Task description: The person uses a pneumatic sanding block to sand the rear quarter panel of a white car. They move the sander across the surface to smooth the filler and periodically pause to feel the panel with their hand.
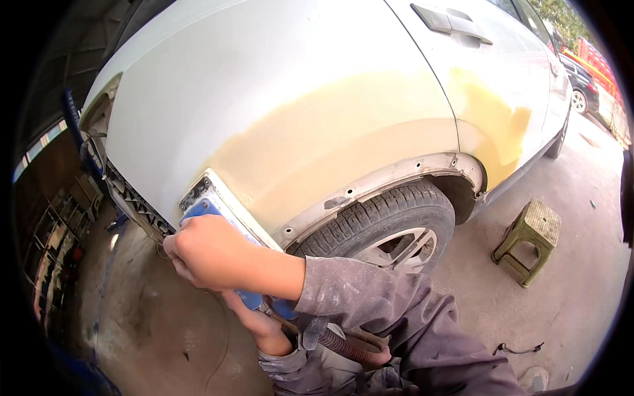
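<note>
Legible texts, labels, numbers and signs: none that we can read. Unread entry, one: small pale marks along the blue post (72, 119) at left, too small for us to make out.

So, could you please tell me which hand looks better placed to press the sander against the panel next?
Probably the right hand: it grips the sander near the pad, which lies against the panel. The left hand sits lower, by the hose, so seems better suited to steadying.
</note>
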### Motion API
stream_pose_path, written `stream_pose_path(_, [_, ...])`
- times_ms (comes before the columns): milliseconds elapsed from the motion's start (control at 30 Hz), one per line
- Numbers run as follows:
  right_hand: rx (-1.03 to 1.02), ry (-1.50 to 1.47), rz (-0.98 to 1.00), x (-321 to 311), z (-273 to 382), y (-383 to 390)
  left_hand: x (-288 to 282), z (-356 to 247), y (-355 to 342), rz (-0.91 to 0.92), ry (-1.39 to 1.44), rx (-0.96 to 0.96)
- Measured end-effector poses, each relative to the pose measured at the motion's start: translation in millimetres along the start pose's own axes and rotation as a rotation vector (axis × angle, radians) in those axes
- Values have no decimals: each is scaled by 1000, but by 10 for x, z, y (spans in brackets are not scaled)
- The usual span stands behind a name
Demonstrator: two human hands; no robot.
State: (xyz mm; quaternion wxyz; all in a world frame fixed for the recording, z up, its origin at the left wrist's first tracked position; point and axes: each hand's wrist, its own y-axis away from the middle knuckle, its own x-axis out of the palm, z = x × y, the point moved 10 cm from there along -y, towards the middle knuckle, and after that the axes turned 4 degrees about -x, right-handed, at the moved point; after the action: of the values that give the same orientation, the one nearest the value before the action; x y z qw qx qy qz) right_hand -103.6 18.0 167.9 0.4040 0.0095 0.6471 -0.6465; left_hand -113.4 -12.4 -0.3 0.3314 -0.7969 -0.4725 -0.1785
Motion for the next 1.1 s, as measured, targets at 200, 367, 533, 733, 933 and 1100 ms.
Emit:
stream_pose_path(200, [67,-87,-168,-1148,-261,285,869,240,113,285,-193,-15])
stream_pose_path(367, [303,-136,-303,-2413,-638,1026,2081,738,468,627,-404,-172])
stream_pose_path(533, [355,-143,-467,-2974,-776,1444,2607,841,601,707,-598,-99])
stream_pose_path(733, [302,-168,-354,-2157,-537,827,1775,486,329,550,-335,-152])
stream_pose_path(933, [10,35,11,-213,-100,-119,159,16,-58,-170,0,-61])
stream_pose_path(1100, [50,53,106,75,-89,-314,14,-99,-188,-194,96,-101])
